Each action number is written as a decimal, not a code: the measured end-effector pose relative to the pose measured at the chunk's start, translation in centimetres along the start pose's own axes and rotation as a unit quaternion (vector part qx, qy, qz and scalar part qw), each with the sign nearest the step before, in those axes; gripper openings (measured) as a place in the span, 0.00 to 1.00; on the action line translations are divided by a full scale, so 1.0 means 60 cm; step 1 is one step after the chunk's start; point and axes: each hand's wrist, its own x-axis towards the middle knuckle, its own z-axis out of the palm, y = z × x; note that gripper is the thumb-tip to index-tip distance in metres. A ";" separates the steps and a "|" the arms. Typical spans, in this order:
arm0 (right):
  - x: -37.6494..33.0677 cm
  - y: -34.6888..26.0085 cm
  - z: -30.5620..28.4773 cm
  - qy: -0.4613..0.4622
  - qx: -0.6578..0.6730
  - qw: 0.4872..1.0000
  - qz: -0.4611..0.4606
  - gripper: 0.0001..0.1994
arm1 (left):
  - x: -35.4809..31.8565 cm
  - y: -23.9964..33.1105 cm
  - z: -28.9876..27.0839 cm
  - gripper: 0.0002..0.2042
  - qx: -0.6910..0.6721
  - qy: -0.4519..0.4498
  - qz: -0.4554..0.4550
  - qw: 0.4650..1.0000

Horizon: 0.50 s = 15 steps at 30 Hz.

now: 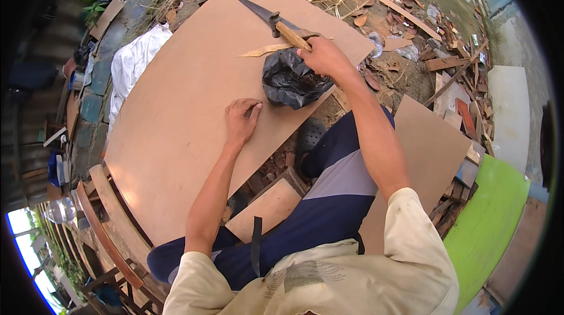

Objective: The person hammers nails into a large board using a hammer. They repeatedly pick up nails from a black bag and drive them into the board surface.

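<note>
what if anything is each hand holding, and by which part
The right hand grips the wooden-handled tool by the rear end of its handle. Whether the left hand pinches something small cannot be told.

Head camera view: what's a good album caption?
Right hand grips a wooden-handled tool; left hand rests on a broad brown board.

Bag (291, 83) on board (176, 115), tool (290, 35) beyond bag, sheet (138, 59) left, wood scraps (445, 63) right

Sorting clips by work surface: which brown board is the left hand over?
The large brown board, under the left hand and black bag; the smaller brown board lies right of the legs.
</note>
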 end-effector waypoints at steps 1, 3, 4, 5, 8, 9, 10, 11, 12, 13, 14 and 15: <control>-0.002 -0.002 -0.003 -0.007 -0.005 1.000 0.007 0.20 | -0.001 -0.004 0.001 0.06 0.011 0.014 0.003 1.000; -0.005 0.001 -0.004 -0.007 0.004 1.000 0.015 0.19 | 0.002 -0.009 0.003 0.06 0.024 0.023 -0.007 0.999; -0.005 0.003 -0.005 -0.007 0.008 1.000 0.019 0.19 | 0.005 -0.011 0.005 0.06 0.028 0.019 -0.020 0.999; -0.004 0.006 -0.003 -0.004 0.005 1.000 0.017 0.19 | 0.008 -0.017 0.005 0.07 0.032 0.015 -0.034 0.999; -0.004 0.006 -0.003 0.002 0.005 1.000 0.016 0.19 | 0.031 -0.042 0.003 0.07 0.076 0.048 -0.011 0.996; -0.009 0.000 -0.007 0.001 0.011 1.000 0.019 0.18 | 0.040 -0.052 0.000 0.07 0.072 0.051 -0.017 0.996; -0.011 -0.005 -0.009 0.001 0.016 1.000 0.022 0.18 | 0.050 -0.064 -0.003 0.06 0.067 0.054 -0.022 0.996; -0.012 -0.006 -0.011 -0.002 0.016 1.000 0.025 0.18 | 0.059 -0.078 -0.004 0.06 0.061 0.057 -0.027 0.996; -0.010 -0.006 -0.012 -0.004 0.016 0.999 0.029 0.19 | 0.069 -0.091 -0.004 0.07 0.049 0.053 -0.051 0.996; -0.008 -0.007 -0.013 -0.007 0.016 0.999 0.033 0.19 | 0.080 -0.105 -0.005 0.08 0.037 0.049 -0.075 0.995; -0.007 -0.006 -0.012 -0.005 0.015 0.999 0.036 0.19 | 0.090 -0.115 -0.005 0.09 0.024 0.043 -0.099 0.994; -0.005 -0.006 -0.011 -0.003 0.014 0.999 0.039 0.19 | 0.101 -0.126 -0.006 0.09 0.027 0.046 -0.103 0.993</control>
